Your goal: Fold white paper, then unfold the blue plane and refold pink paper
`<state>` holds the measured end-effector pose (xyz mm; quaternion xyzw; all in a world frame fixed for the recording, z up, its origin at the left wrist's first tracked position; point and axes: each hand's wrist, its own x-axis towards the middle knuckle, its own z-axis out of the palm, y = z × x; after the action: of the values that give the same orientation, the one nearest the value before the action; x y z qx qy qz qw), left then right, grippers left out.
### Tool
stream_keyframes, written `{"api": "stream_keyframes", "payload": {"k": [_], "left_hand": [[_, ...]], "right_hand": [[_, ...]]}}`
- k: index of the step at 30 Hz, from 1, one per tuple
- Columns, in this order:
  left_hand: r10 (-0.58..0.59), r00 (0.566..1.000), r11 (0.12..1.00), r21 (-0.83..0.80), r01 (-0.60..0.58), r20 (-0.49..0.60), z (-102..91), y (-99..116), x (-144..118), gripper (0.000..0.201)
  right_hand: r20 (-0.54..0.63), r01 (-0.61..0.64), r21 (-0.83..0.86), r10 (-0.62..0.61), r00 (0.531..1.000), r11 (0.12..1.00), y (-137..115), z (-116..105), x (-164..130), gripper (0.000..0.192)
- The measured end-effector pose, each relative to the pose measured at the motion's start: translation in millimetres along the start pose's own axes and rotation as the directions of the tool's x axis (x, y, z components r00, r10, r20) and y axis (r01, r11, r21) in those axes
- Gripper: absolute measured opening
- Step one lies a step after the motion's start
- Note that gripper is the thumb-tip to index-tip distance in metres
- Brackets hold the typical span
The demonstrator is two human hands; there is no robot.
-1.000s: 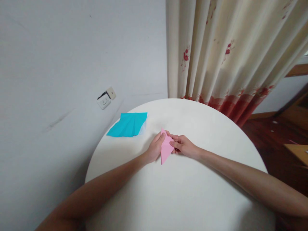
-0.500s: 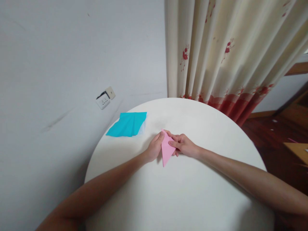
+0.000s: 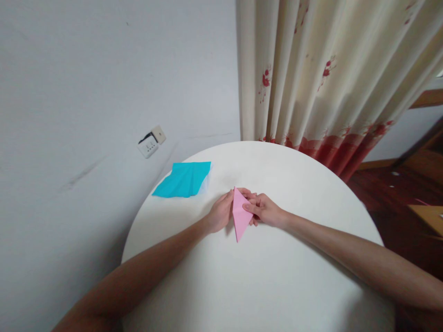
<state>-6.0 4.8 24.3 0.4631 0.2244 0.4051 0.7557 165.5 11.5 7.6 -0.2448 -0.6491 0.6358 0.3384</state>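
A folded piece of pink paper (image 3: 240,214), creased into a pointed kite-like shape, is held upright between my hands above the table. My right hand (image 3: 265,210) pinches its right side, thumb lying across the front face and the other fingers behind. Along the paper's left edge is my left hand (image 3: 220,214); its thumb tip is at that edge and its fingers reach behind the sheet, partly hidden. To the left and farther back, a creased sheet of blue paper (image 3: 185,180) lies on the table, with something white showing under its right edge.
The round white table (image 3: 270,276) extends around my forearms. A wall with a socket (image 3: 148,146) is close on the left. Behind the table hangs a cream curtain with red patterns (image 3: 311,69). At the far right is a wooden piece of furniture (image 3: 429,219).
My left thumb has slid off the front of the pink paper to its left edge. The paper has shifted slightly right and down. The blue sheet has stayed put.
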Motion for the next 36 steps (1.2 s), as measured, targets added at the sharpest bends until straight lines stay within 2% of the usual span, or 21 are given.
{"api": "stream_keyframes", "payload": {"k": [5,10,14,18,23,26,30,33,36], "left_hand": [[0.048,0.998,0.997,0.068,-0.046,-0.037,-2.1,-3,0,0.049],[0.066,0.989,0.990,0.129,-0.049,-0.130,-2.1,-6,-1,0.050],[0.064,0.987,0.989,0.138,-0.044,-0.145,-1.1,-6,-1,0.050],[0.126,0.970,0.980,0.179,-0.089,-0.208,-4.1,-7,-1,0.050],[0.199,0.939,0.941,0.323,-0.103,-0.282,-8.3,-8,0,0.047],[0.206,0.933,0.938,0.331,-0.103,-0.293,-9.5,-7,1,0.044],[0.103,0.969,0.972,0.228,-0.050,-0.227,-13.0,-8,1,0.044],[-0.015,0.997,0.993,0.119,0.024,-0.080,-19.2,-6,2,0.044],[-0.099,0.994,0.993,0.073,0.095,0.052,-26.6,-2,2,0.046]], "right_hand": [[-0.001,-0.024,-0.026,0.024,1.000,0.999,-1,-1,-1,0.056],[-0.003,-0.044,-0.011,0.044,0.999,0.999,2,-1,-1,0.053],[-0.015,-0.031,-0.034,0.030,0.999,0.999,7,-1,0,0.054],[-0.042,-0.022,-0.076,0.019,0.999,0.997,8,1,0,0.056],[-0.055,-0.028,-0.119,0.021,0.998,0.993,7,4,-3,0.056],[-0.072,-0.039,-0.124,0.030,0.997,0.991,7,4,-3,0.056],[-0.083,-0.035,-0.122,0.025,0.996,0.992,8,3,-3,0.056],[-0.068,-0.011,-0.119,0.003,0.998,0.993,6,3,-2,0.057],[-0.053,-0.002,-0.110,-0.004,0.999,0.994,4,3,-3,0.057]]}}
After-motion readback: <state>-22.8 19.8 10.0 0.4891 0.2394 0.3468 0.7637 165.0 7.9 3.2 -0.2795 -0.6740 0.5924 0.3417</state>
